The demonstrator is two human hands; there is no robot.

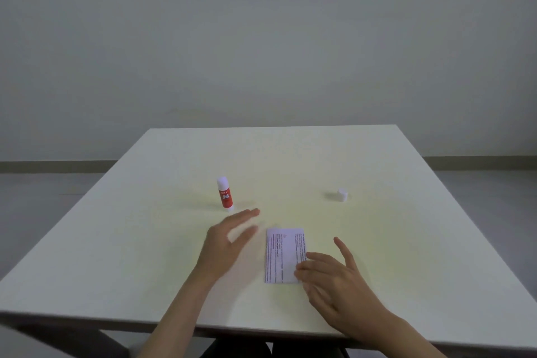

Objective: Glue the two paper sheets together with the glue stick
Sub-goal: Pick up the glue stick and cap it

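A small printed paper sheet [280, 256] lies flat on the white table [290, 160], near the front middle; I cannot tell whether a second sheet lies under it. A red-and-white glue stick [224, 194] stands upright to the far left of the paper. Its white cap [342, 194] sits apart at the right. My left hand [225, 241] hovers open between the glue stick and the paper, fingers pointing toward the stick, slightly blurred. My right hand [334, 279] is open, with fingertips resting on the paper's lower right edge.
The table's front edge runs just below my forearms. A grey wall and floor lie beyond the far edge.
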